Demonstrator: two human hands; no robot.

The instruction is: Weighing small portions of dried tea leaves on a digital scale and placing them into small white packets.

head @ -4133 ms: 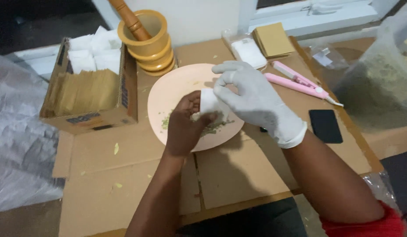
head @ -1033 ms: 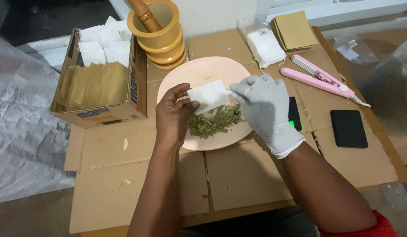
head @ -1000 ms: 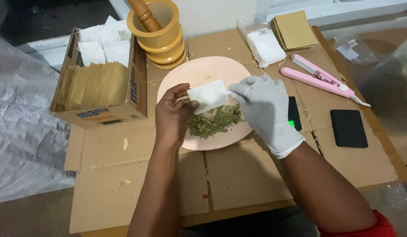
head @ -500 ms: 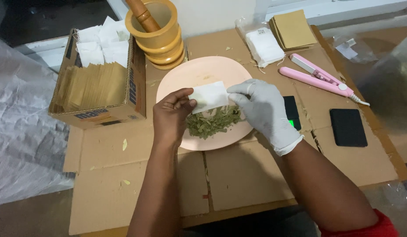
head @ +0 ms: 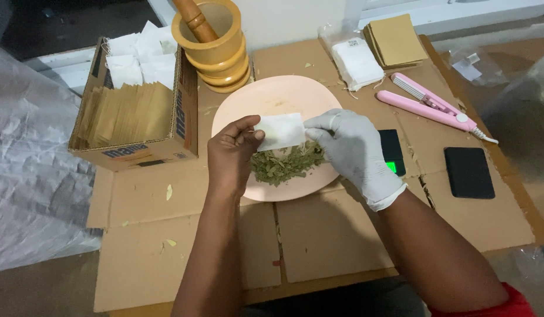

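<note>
both the left hand [head: 232, 154] and the gloved right hand [head: 349, 149] pinch a white paper bag [head: 279, 131], partly hiding the dried leaves [head: 283, 165] on the plate [head: 272, 97].

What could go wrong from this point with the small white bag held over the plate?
The white bag is pinched only at its edges by the left hand and gloved right hand, so it may slip or tear. The dried leaves lie near the plate's front rim, so some may scatter onto the cardboard.
</note>
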